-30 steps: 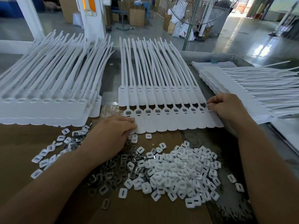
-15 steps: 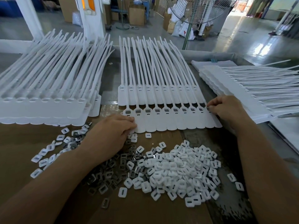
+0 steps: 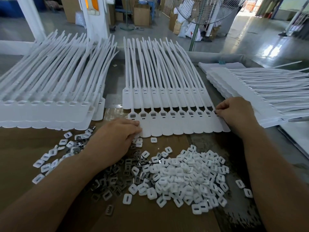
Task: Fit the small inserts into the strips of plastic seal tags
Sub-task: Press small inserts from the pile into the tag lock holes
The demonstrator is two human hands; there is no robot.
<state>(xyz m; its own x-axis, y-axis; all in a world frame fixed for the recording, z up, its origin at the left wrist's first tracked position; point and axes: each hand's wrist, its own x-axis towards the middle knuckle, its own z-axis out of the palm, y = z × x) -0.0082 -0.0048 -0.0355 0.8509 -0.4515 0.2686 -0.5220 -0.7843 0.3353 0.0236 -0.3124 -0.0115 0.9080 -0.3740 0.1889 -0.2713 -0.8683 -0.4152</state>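
- seal tag strip (image 3: pixel 177 127), the front one, lies flat in the middle, partly on the brown cardboard (image 3: pixel 25 144). its long axis goes from left to right, and the thin tails point away from me over a second strip (image 3: pixel 167 99).
- left hand (image 3: pixel 115 139) rests on the left end of this strip. the fingers are close together and nearly flat on the first tag, holding nothing that i can see (the thumb is hidden).
- right hand (image 3: pixel 237 113) is at the other end. thumb and forefinger are narrow and pinch the strip at the last socket. if an insert is between them, i cannot tell.
- the row of sockets runs between the two hands, just beyond the left fingertips. they look grey inside, but i cannot say if they are filled.
- white inserts (image 3: pixel 187 174) lie in a heap on my side of the strip, between the forearms. dark metal pieces (image 3: pixel 117 178) are beside the heap, partly under the left wrist.
- i judge the coming move turns on this: the pieces lie toward me, behind the fingers, and the sockets lie in front. the left hand is nearer to the metal pieces, and the white heap is about midway.
- a left stack (image 3: pixel 45 113) and a right stack (image 3: pixel 250 91) of other strips lie at the sides.
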